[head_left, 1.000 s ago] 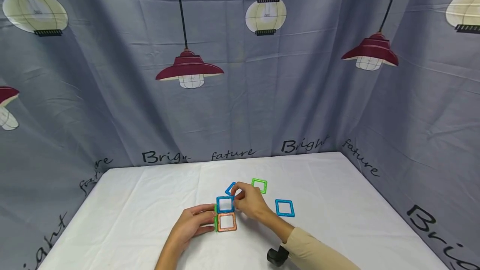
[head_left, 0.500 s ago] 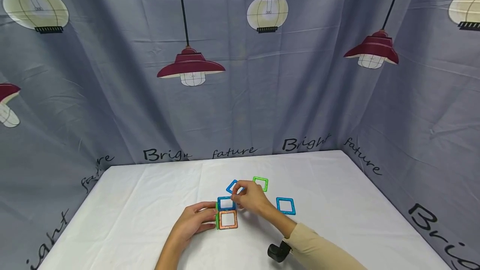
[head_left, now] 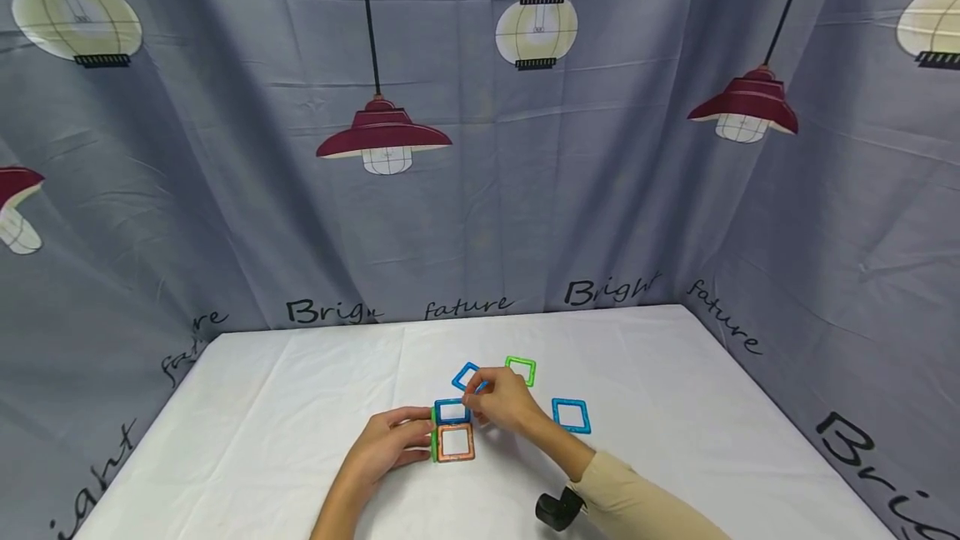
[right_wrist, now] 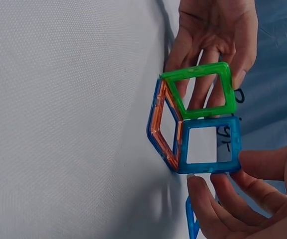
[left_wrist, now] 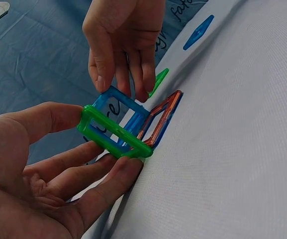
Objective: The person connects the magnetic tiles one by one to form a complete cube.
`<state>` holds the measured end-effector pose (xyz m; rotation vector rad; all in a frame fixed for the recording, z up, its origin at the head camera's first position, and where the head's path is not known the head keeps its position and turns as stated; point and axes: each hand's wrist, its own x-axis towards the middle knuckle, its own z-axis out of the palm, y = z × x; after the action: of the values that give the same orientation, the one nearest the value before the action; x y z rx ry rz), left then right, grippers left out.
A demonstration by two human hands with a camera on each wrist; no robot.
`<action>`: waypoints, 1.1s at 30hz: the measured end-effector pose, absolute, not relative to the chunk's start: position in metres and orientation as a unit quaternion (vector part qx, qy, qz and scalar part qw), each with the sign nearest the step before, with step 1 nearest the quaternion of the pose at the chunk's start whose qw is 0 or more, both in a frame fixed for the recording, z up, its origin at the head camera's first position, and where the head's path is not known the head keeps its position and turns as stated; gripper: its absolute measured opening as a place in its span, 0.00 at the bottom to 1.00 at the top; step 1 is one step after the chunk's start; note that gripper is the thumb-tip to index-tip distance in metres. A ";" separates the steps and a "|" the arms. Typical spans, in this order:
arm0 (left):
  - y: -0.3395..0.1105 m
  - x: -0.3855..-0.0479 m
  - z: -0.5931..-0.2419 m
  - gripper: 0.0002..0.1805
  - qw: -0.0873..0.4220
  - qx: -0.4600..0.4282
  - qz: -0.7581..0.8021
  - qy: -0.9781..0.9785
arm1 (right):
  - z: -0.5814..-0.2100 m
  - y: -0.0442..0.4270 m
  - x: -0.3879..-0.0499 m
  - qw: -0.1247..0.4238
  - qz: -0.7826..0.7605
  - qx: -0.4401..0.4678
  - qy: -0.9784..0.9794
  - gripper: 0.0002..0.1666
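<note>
An orange square magnetic tile (head_left: pixel 455 458) lies flat on the table, with a blue one seemingly stacked beneath it in the wrist views. A green magnetic tile (left_wrist: pixel 116 129) stands along its left edge. My left hand (head_left: pixel 392 444) grips this green tile by opposite edges, between thumb and fingers. At the far edge of the orange tile stands a blue magnetic tile (right_wrist: pixel 235 137), meeting the green one at a corner. My right hand (head_left: pixel 506 401) pinches the blue tile at its outer edge, with the fingertips on its side.
Behind my right hand lie a partly hidden blue tile (head_left: pixel 460 378) and a green tile (head_left: pixel 532 374). Another blue tile (head_left: pixel 572 428) lies farther right. The white-covered table (head_left: pixel 660 407) is bounded by grey-blue curtains (head_left: pixel 480 232) at the back and sides.
The blue tile in my right hand has tilted and looks shorter in the head view, with the hand shifting slightly along. My left hand stays on the green tile.
</note>
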<state>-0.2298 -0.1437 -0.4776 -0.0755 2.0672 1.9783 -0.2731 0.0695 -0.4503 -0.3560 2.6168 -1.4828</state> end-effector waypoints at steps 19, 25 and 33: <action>-0.142 -0.229 -0.475 0.25 0.134 -0.017 0.677 0.724 | -0.454 0.071 -0.273 0.062 -0.511 -0.117 0.849 0.04; -0.141 -0.229 -0.475 0.25 0.134 -0.009 0.683 0.718 | -0.454 0.073 -0.273 0.062 -0.502 -0.117 0.855 0.04; -0.143 -0.229 -0.474 0.28 0.134 -0.005 0.688 0.713 | -0.449 0.073 -0.270 0.063 -0.504 -0.131 0.852 0.05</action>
<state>-0.2291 -0.1429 -0.4742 -0.0148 2.0688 1.9945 -0.2699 0.0733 -0.4486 -0.3971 2.5735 -1.5224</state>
